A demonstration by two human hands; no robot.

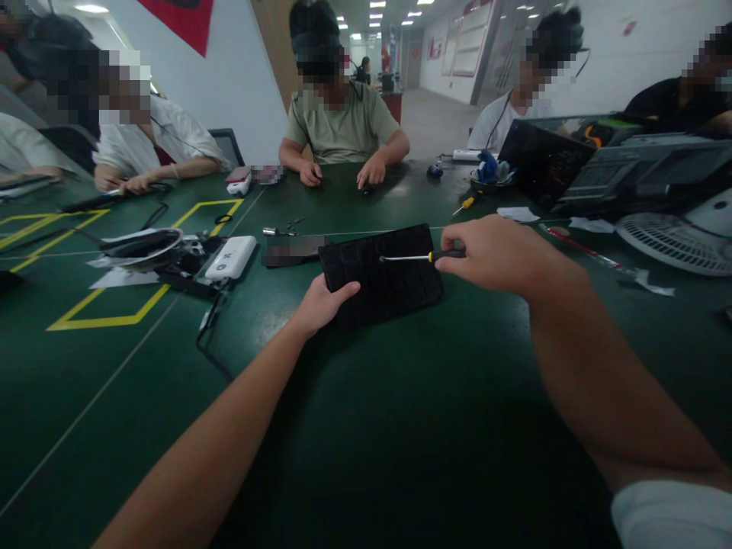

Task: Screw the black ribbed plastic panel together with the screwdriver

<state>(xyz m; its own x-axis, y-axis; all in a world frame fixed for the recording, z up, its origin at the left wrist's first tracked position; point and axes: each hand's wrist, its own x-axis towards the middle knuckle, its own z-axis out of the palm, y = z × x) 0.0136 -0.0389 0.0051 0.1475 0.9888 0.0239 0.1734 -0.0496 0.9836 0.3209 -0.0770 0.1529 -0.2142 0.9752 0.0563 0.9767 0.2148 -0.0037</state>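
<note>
My left hand (325,303) grips the left edge of a black, flat rectangular panel (394,286), thumb on top. The panel is tilted above the green table, and its surface looks ribbed or compartmented; I cannot make out its exact kind. In my right hand (497,255) is a screwdriver (406,258) with a black and yellow handle. Its long metal shaft lies nearly level, pointing left, and the tip meets or hovers just over the panel's middle. Fingers wrap round the handle. Behind the panel's left corner lies a dark flat piece (294,252), partly blurred out.
A white power bank (232,258) with a cable lies left, beside a heap of parts (165,252). Small metal bits (291,224) are behind the panel. At right are a yellow screwdriver (466,204), a fan (680,236) and a computer case (640,171). Several people sit across the table.
</note>
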